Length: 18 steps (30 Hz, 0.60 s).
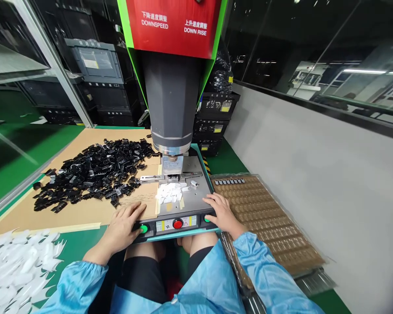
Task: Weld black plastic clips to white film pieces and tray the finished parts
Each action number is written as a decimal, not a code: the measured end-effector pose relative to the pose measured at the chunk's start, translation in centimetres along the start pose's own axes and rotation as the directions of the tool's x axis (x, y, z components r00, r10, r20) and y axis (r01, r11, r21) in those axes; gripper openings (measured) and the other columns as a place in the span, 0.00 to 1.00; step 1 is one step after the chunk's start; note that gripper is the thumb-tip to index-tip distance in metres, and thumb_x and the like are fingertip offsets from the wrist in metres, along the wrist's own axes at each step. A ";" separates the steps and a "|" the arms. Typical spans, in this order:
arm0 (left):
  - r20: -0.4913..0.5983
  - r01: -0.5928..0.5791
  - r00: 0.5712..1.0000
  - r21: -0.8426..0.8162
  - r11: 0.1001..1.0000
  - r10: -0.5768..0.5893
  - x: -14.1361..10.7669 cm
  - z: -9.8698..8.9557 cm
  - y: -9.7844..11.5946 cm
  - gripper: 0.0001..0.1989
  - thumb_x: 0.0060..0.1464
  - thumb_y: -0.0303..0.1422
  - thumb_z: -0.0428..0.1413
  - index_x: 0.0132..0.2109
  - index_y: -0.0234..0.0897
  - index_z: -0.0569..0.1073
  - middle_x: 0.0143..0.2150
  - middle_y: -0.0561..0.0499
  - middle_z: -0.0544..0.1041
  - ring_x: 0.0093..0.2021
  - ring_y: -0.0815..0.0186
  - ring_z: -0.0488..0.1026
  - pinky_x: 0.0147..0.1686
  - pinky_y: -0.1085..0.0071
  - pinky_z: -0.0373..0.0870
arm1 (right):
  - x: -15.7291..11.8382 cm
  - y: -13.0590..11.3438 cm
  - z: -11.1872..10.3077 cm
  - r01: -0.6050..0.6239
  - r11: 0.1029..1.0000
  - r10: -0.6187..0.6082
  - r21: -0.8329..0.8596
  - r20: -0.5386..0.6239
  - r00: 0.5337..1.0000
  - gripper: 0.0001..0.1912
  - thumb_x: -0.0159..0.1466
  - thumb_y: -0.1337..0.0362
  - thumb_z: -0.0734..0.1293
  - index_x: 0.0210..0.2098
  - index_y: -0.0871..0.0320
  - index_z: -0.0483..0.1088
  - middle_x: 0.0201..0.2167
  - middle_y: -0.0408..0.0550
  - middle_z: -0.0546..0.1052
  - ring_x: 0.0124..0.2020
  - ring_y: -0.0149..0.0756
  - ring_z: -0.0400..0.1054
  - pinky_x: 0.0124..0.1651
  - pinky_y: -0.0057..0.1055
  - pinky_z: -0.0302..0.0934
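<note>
My left hand [124, 224] rests at the machine's front left corner, its thumb at a green button [144, 228], fingers apart and holding nothing. At the front right corner, my right hand [221, 210] lies with fingers spread and its thumb at the other green button [207, 219]. A red button [177, 223] sits between them on the front panel. Behind the panel, small white pieces [170, 192] lie on the grey machine base [199, 198], with a small part [194, 184] beside them. The press head [172, 165] stands over a metal fixture [152, 178].
A heap of black clips [94, 172] covers the cardboard at the left. White pieces [19, 270] are piled at the lower left. On the right is a brown compartment tray [268, 218] with a row of parts at its far end. Stacked crates [211, 126] stand behind the press.
</note>
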<state>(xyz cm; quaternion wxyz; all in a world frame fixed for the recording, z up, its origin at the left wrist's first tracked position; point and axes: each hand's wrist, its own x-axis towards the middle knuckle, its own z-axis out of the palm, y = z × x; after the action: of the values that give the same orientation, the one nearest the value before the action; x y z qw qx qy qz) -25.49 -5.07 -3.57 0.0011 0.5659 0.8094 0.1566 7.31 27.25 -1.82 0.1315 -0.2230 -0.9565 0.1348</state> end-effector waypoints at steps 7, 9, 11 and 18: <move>-0.055 0.033 0.998 -0.030 0.999 -0.034 -0.4 0.3 0.9 0.34 0.63 0.43 0.59 0.74 0.45 0.65 0.73 0.41 0.67 0.71 0.43 0.63 0.68 0.43 0.58 | 4.2 -2.1 0.8 -0.018 1.000 0.019 0.011 -0.099 0.995 0.18 0.73 0.56 0.68 0.60 0.51 0.75 0.61 0.54 0.76 0.65 0.51 0.62 0.65 0.49 0.56; -0.070 0.029 0.997 -0.038 0.999 -0.031 -0.4 0.3 1.0 0.34 0.64 0.44 0.58 0.74 0.45 0.65 0.73 0.41 0.67 0.71 0.44 0.63 0.69 0.44 0.58 | 5.7 -2.7 1.2 -0.021 1.000 0.020 -0.007 -0.100 0.995 0.19 0.73 0.55 0.67 0.61 0.52 0.75 0.61 0.55 0.76 0.64 0.51 0.63 0.64 0.48 0.56; -0.076 0.025 0.997 -0.048 0.999 -0.028 -0.4 0.4 1.0 0.34 0.64 0.44 0.59 0.74 0.45 0.65 0.73 0.41 0.67 0.71 0.44 0.64 0.68 0.44 0.59 | 6.9 -2.9 1.6 -0.039 0.999 0.036 -0.026 -0.106 0.994 0.20 0.74 0.55 0.67 0.63 0.51 0.74 0.62 0.55 0.76 0.64 0.52 0.63 0.63 0.48 0.56; -0.084 0.024 0.996 -0.069 0.997 -0.030 -0.4 0.4 0.9 0.34 0.63 0.43 0.60 0.74 0.46 0.66 0.73 0.41 0.68 0.71 0.42 0.64 0.68 0.43 0.59 | 7.4 -2.9 2.2 -0.103 0.994 0.099 -0.017 -0.173 0.980 0.17 0.75 0.57 0.65 0.60 0.53 0.75 0.61 0.54 0.77 0.62 0.51 0.65 0.61 0.46 0.56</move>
<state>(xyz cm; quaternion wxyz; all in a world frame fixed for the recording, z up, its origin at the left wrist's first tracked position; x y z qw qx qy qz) -24.49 -5.06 -3.84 -0.0119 0.5476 0.8104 0.2078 -0.91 27.75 -1.55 0.2036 -0.2839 -0.9306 0.1091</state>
